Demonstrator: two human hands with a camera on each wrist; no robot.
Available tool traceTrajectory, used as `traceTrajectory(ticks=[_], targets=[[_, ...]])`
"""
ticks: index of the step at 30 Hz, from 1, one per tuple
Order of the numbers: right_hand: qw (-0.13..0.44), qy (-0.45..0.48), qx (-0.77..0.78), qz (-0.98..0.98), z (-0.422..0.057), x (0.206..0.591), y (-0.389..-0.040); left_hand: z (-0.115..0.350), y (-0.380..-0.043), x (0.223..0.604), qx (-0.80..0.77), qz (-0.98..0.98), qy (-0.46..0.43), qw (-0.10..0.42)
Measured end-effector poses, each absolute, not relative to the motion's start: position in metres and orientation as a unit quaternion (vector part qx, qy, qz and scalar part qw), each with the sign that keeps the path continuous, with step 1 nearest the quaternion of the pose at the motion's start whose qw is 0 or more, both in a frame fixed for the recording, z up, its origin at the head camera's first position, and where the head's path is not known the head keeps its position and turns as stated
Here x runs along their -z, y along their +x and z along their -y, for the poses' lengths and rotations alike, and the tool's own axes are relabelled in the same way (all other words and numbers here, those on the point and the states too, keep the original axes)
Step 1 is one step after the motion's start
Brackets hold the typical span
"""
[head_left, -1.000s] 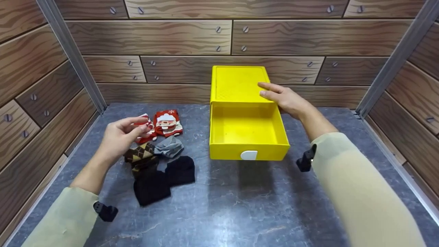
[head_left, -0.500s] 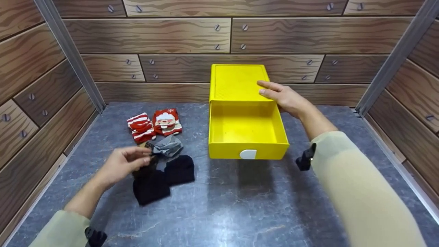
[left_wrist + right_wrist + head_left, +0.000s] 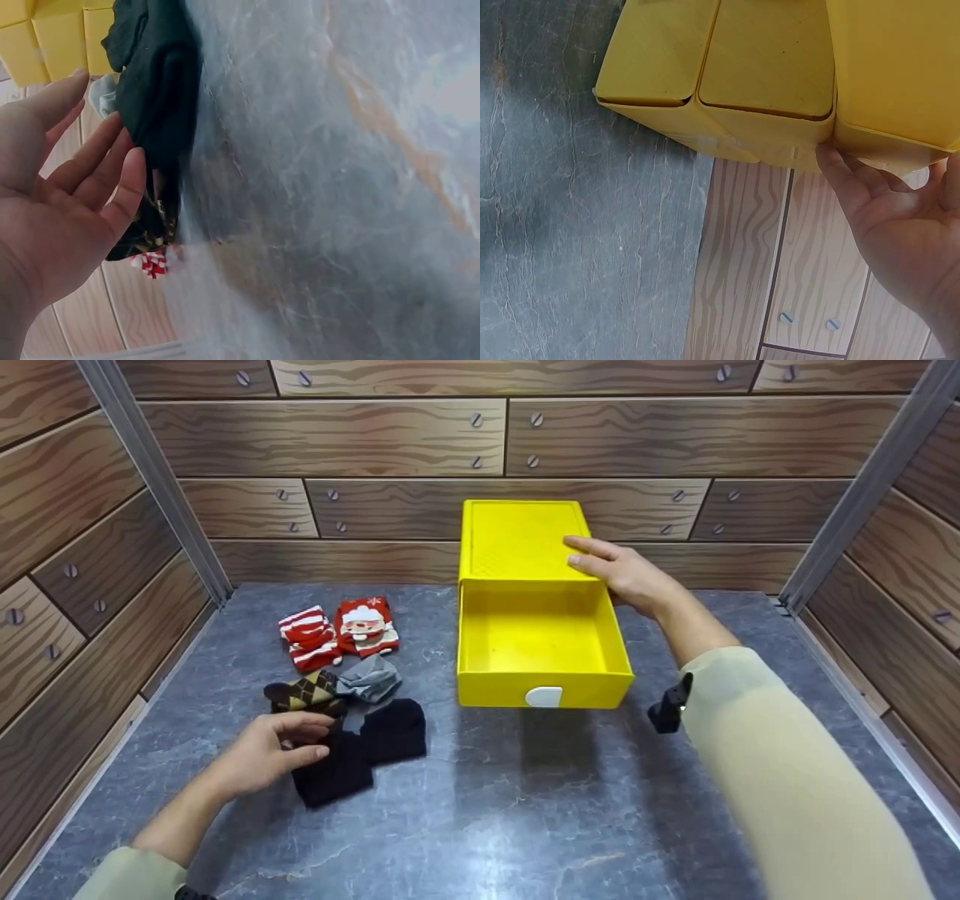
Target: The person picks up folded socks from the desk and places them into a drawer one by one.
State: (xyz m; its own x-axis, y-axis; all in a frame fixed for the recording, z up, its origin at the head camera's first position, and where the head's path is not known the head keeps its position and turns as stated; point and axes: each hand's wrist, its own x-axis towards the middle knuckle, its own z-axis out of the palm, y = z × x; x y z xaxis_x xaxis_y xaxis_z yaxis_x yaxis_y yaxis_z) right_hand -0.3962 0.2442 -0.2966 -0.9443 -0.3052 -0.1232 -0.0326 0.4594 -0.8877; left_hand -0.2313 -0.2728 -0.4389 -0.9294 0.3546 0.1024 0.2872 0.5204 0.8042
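Left grip [image 3: 262, 754] released beside black socks [image 3: 341, 776], lower left.
My right grip [image 3: 634, 577] rests, unclenched, on the yellow box [image 3: 521, 540], upper centre.

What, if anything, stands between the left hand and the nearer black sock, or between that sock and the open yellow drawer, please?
Nothing visible stands between the left hand and the nearer black sock. On the way to the open yellow drawer are the other black sock, close beside it, and the drawer's front wall.
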Motion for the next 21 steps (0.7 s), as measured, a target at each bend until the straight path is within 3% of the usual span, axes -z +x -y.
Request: traceTrajectory(ticks=[10, 21], targets=[[0.135, -0.102, 0.513, -0.842, -0.244, 0.296, -0.395, 0.280, -0.230, 0.457, -0.439, -0.881, 0.171, 0.047], [0.137, -0.102, 0.514, -0.840, -0.246, 0.297, -0.396, 0.274, -0.227, 0.470, -0.415, -0.900, 0.130, 0.013]])
